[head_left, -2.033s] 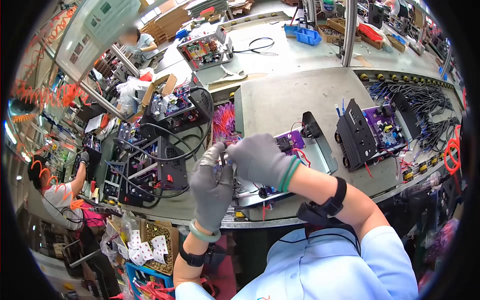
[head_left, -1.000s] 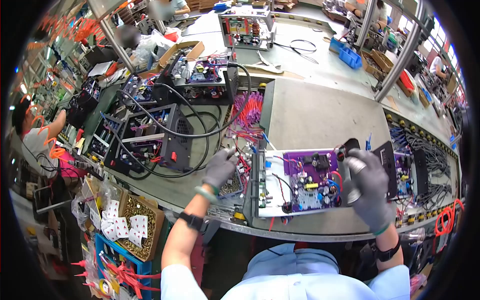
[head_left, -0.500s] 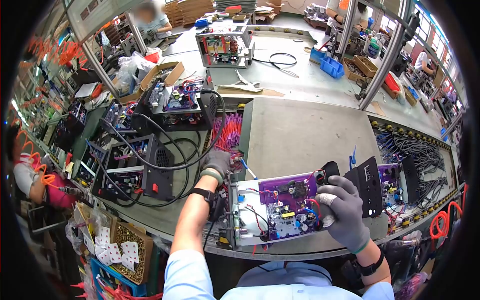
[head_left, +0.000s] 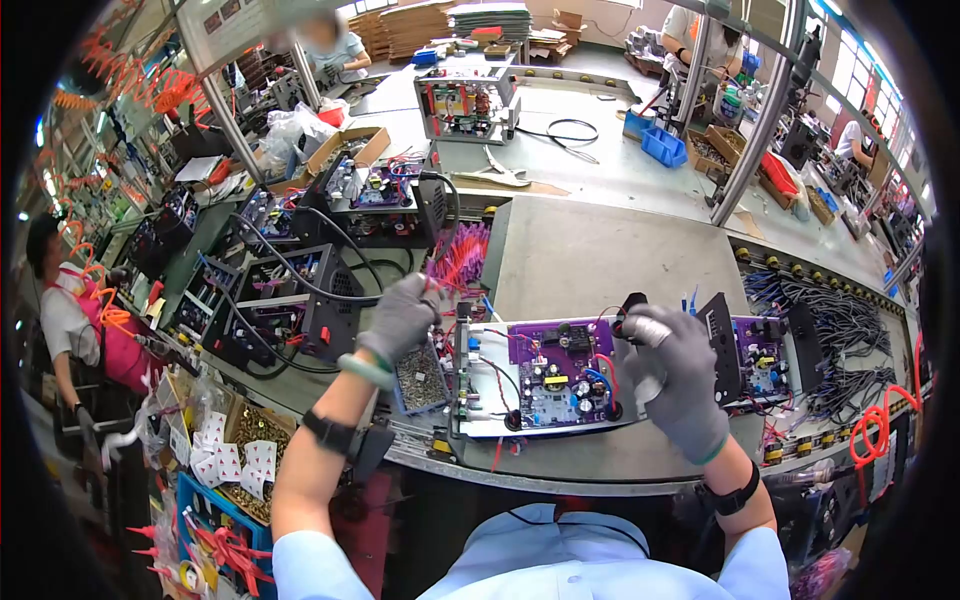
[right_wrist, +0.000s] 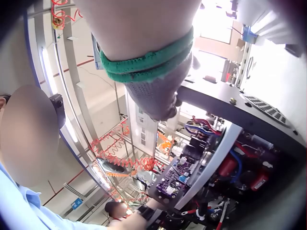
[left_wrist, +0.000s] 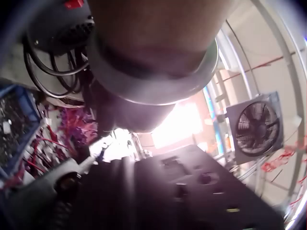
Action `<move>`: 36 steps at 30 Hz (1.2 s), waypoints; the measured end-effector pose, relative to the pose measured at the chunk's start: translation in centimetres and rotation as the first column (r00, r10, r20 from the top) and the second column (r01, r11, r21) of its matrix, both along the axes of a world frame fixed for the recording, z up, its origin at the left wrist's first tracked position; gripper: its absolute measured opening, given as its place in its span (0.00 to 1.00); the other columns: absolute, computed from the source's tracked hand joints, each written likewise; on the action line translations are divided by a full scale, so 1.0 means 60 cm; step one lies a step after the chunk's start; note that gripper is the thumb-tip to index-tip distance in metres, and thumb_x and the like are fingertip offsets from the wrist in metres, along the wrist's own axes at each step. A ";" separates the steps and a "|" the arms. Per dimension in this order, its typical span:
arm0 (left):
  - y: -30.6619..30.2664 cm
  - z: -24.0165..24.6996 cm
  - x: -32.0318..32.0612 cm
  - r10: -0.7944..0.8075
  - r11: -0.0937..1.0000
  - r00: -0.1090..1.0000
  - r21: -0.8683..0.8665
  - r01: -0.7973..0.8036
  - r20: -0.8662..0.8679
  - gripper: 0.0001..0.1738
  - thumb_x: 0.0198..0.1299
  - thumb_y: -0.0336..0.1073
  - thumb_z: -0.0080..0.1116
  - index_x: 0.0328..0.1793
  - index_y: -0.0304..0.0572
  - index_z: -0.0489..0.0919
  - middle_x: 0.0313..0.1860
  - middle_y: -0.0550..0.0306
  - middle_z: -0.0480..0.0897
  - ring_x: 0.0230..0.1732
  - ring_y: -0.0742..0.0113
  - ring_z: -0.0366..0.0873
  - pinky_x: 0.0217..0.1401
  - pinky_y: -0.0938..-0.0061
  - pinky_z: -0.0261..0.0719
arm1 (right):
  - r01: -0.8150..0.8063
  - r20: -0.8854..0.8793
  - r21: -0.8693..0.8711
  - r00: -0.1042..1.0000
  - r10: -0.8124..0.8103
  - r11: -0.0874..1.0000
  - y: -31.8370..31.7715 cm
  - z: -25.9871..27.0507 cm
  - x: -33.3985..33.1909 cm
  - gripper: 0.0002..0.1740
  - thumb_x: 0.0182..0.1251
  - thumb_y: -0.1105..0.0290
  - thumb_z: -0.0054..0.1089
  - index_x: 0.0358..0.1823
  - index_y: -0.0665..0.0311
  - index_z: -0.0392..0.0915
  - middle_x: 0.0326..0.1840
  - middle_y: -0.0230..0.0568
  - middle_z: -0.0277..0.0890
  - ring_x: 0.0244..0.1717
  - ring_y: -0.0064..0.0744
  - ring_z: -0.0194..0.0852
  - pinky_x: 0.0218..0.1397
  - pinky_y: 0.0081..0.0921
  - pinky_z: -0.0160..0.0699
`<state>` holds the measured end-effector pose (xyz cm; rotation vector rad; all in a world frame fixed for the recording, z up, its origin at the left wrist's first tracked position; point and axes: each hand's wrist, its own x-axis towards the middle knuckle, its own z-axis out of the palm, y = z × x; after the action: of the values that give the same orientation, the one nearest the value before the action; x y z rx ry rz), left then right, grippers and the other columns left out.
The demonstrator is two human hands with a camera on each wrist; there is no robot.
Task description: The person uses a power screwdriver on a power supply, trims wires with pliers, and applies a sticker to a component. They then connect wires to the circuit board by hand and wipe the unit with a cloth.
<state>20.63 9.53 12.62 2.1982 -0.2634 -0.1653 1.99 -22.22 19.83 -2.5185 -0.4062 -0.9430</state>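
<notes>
Circuit unit (head_left: 560, 385) lies on the near side of the counter (head_left: 612, 240), my right hand (head_left: 682, 385) gripping its right end. Apart from that, my left hand (head_left: 402, 318) hangs near the blue tray (head_left: 424, 408) and purple wires (head_left: 464, 252); whether it holds anything, I cannot tell.

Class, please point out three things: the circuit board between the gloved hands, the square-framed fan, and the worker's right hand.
Circuit board (head_left: 562, 378): head view, middle of its purple face.
Square-framed fan (left_wrist: 258, 125): left wrist view, centre of the fan.
Right hand (head_left: 683, 385): head view, back of the gray glove.
</notes>
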 end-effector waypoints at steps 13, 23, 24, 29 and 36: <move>-0.183 0.154 -0.205 -0.441 0.827 0.896 -0.368 0.425 0.045 0.06 0.74 0.30 0.56 0.46 0.34 0.80 0.28 0.58 0.81 0.25 0.77 0.78 0.27 0.75 0.75 | -0.335 -0.176 0.345 0.895 0.411 0.877 0.008 0.046 0.045 0.14 0.55 0.80 0.71 0.44 0.60 0.88 0.37 0.42 0.83 0.35 0.38 0.84 0.39 0.27 0.82; -0.169 0.121 -0.202 -0.327 0.920 0.794 -0.020 0.392 0.512 0.13 0.74 0.35 0.59 0.56 0.36 0.84 0.42 0.62 0.81 0.38 0.78 0.75 0.43 0.78 0.77 | -0.286 -0.305 0.136 0.899 0.315 0.948 -0.042 0.030 0.050 0.09 0.55 0.74 0.71 0.39 0.57 0.86 0.38 0.39 0.82 0.36 0.46 0.84 0.40 0.34 0.82; -0.161 0.130 -0.201 -0.349 0.931 0.838 0.051 0.363 0.420 0.13 0.76 0.37 0.57 0.55 0.35 0.84 0.41 0.62 0.82 0.37 0.78 0.75 0.44 0.77 0.77 | -0.326 -0.331 0.013 0.891 0.311 0.945 -0.043 0.028 0.055 0.09 0.55 0.73 0.71 0.39 0.56 0.86 0.39 0.39 0.83 0.38 0.45 0.84 0.42 0.36 0.81; -0.169 0.113 -0.183 -0.276 0.932 0.958 -0.224 0.286 0.075 0.13 0.78 0.37 0.54 0.50 0.33 0.84 0.36 0.59 0.85 0.37 0.77 0.78 0.44 0.77 0.78 | -0.346 -0.401 -0.222 0.885 0.238 0.912 -0.030 -0.004 0.064 0.12 0.52 0.71 0.71 0.40 0.54 0.85 0.41 0.36 0.82 0.42 0.45 0.83 0.48 0.42 0.78; -0.182 0.062 -0.147 -0.473 0.880 0.877 -0.012 0.475 0.079 0.05 0.69 0.29 0.62 0.46 0.37 0.86 0.37 0.53 0.88 0.39 0.71 0.84 0.45 0.72 0.82 | -0.402 -0.339 -0.267 0.890 0.306 0.876 -0.035 -0.002 0.057 0.15 0.47 0.71 0.71 0.39 0.54 0.85 0.40 0.36 0.80 0.41 0.42 0.81 0.50 0.39 0.75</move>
<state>11.84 -1.37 16.37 2.0732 -0.8441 -0.3482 5.41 -24.31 19.71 -2.6808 -0.9677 -0.3785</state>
